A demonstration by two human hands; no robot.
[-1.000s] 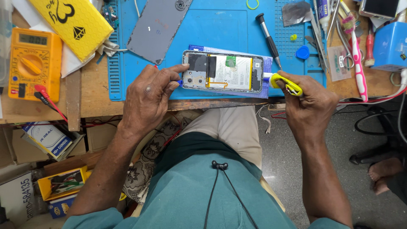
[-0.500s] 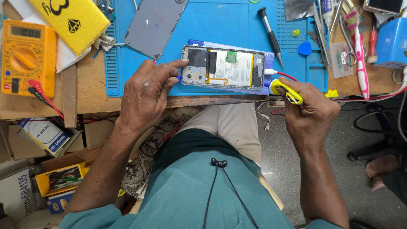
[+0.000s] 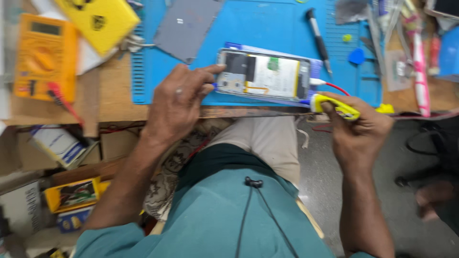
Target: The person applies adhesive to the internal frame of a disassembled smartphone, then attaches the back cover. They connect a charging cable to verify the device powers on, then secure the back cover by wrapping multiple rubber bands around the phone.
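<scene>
An opened smartphone (image 3: 265, 76) with its back removed lies on the blue work mat (image 3: 267, 28), battery and boards showing. My left hand (image 3: 179, 98) rests on the phone's left end, fingers pressing its edge and holding it. My right hand (image 3: 361, 129) grips a yellow plug-like tool (image 3: 330, 103) at the mat's front edge, just right of the phone. A red wire (image 3: 334, 87) runs from the phone's right end to that tool. The grey back cover (image 3: 189, 24) lies further up the mat.
An orange multimeter (image 3: 40, 55) with red lead sits at left, a yellow box (image 3: 103, 19) beside it. A black screwdriver (image 3: 318, 38), blue pick (image 3: 356, 56) and pink tool (image 3: 420, 62) lie at right. Boxes (image 3: 71, 193) sit under the bench.
The view has shifted and blurred. My right hand with the yellow tool has edged closer to the phone's right end; my left hand stays on the phone.
</scene>
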